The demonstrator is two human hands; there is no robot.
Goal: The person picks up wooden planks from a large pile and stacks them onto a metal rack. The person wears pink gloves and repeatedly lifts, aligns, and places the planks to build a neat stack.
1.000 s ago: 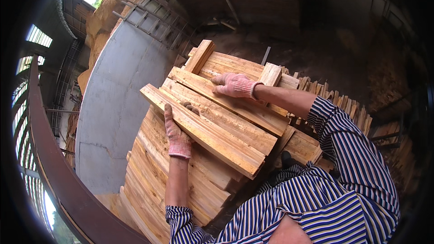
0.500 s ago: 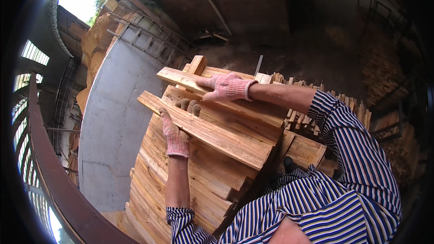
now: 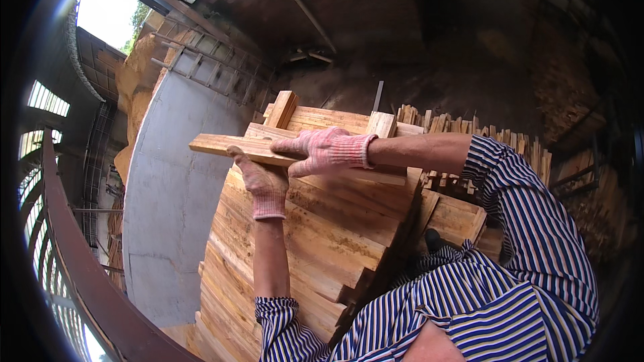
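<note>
Two gloved hands are meeting at one pale plank (image 3: 221, 144), which is lying slantwise over the far part of a big stack of boards (image 3: 315, 234), its free end sticking out to the left. The right hand (image 3: 325, 149) is gripping it from above, half closed, fingers wrapping over the top and thumb spreading along the near side. The left hand (image 3: 263, 188) is touching it from below, palm up against the right hand, its thumb resting on the near edge; its other fingers are hiding, so I cannot tell how tightly it is closing.

The left forearm is rising almost straight from the lower edge, while the right forearm is crossing nearly level from the right, its elbow bending well out in a striped sleeve (image 3: 537, 194).

Two short blocks, a left block (image 3: 282, 108) and a right block (image 3: 381, 125), are sitting at the stack's far end. One second pile (image 3: 456, 124), its many pieces too crowded to count, is standing just beyond on the right.
</note>
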